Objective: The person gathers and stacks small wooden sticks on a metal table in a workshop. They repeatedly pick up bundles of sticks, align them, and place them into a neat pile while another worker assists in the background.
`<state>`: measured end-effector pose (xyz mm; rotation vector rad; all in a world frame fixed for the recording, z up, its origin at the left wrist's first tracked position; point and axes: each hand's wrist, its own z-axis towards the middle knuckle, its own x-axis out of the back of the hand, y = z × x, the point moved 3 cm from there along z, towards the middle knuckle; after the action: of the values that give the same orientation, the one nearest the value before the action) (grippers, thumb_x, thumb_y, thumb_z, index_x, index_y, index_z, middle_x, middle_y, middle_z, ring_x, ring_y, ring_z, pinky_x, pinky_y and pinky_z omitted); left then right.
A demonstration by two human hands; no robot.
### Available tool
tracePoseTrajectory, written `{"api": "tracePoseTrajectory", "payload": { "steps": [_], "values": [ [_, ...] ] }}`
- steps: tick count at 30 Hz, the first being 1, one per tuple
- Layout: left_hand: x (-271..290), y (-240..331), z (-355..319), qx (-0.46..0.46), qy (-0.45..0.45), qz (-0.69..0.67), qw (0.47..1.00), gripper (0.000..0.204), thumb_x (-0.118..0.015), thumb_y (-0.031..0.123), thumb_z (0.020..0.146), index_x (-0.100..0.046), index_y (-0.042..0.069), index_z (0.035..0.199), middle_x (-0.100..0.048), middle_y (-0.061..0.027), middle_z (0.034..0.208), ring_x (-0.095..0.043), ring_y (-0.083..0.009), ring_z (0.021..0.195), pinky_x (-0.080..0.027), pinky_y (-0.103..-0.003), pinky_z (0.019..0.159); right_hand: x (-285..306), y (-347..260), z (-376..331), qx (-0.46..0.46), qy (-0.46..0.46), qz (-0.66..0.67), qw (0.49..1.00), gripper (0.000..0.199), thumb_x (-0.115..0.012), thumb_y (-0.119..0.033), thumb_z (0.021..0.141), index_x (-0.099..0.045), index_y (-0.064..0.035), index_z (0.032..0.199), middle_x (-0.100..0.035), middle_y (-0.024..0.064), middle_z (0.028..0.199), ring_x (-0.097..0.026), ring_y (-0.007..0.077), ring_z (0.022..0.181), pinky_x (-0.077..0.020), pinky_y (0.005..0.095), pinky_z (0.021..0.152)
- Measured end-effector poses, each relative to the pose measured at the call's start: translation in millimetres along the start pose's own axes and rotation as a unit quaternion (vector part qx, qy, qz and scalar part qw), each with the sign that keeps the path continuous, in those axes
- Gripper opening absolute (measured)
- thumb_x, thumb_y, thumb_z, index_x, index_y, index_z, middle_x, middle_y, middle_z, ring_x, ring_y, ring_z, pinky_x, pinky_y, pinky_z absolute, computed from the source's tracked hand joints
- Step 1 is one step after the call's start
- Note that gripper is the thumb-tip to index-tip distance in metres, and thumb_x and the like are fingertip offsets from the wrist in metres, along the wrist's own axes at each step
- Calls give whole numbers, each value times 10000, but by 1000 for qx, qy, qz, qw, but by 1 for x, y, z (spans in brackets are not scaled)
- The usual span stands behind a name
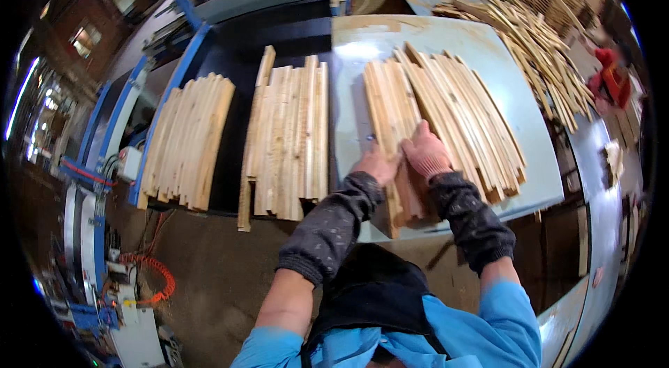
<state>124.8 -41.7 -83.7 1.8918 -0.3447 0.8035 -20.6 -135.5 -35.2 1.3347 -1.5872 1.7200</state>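
My left hand (376, 162) and my right hand (426, 152) are close together on a narrow bundle of wooden strips (394, 100), gripping it from its two sides near the close end. These pale strips lie lengthwise on a light blue-grey tabletop (354, 32). Just right of my right hand lies a wider row of wooden strips (463, 113), with a dark gap between the two groups toward the far end. Some fingertips are hidden against the wood. Dark speckled sleeve covers wrap both my forearms.
Two more rows of strips, a middle row (289, 138) and a left row (185, 138), lie on a black surface (237, 40) framed in blue. Loose sticks (547, 54) are heaped at the far right. A person in red (613, 79) is beyond. An orange coiled hose (164, 281) hangs lower left.
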Motion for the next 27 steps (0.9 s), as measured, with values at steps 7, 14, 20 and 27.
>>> {"api": "tracePoseTrajectory", "payload": {
  "steps": [7, 14, 20, 27],
  "values": [
    [7, -11, -19, -98, 36, -148, 983, 994, -765, 410, 933, -233, -77, 1617, -523, -350, 1418, -498, -462, 1378, -434, -498, 1173, 9, -15, -20, 10, 40, 52, 998, 951, -764, -475, 902, -333, -76, 1651, -671, 270, 1356, -659, 434, 1239, -518, 484, 1059],
    [177, -38, -64, -233, 32, -276, 932, 774, -746, 182, 985, -332, -32, 1602, -554, -210, 1496, -580, -279, 1333, -480, -429, 1146, 6, -162, -61, 126, 49, 338, 931, 908, -828, -316, 891, -381, 25, 1604, -716, 268, 1250, -742, 313, 1096, -581, 389, 951],
    [327, -152, -109, -214, 105, -329, 914, 725, -726, 153, 960, -398, -34, 1579, -593, -191, 1437, -609, -259, 1264, -479, -385, 1108, -82, -321, -75, 248, 58, 238, 937, 929, -840, -344, 865, -398, 40, 1586, -689, 268, 1201, -708, 374, 1085, -573, 442, 943],
    [402, -278, -95, -91, 14, -398, 913, 771, -695, 183, 1004, -298, -19, 1632, -563, -155, 1471, -585, -242, 1305, -472, -393, 1133, -173, -429, -75, 128, -80, 194, 969, 996, -787, -481, 892, -321, -28, 1648, -651, 295, 1352, -673, 395, 1223, -534, 438, 1039]
  ]
}}
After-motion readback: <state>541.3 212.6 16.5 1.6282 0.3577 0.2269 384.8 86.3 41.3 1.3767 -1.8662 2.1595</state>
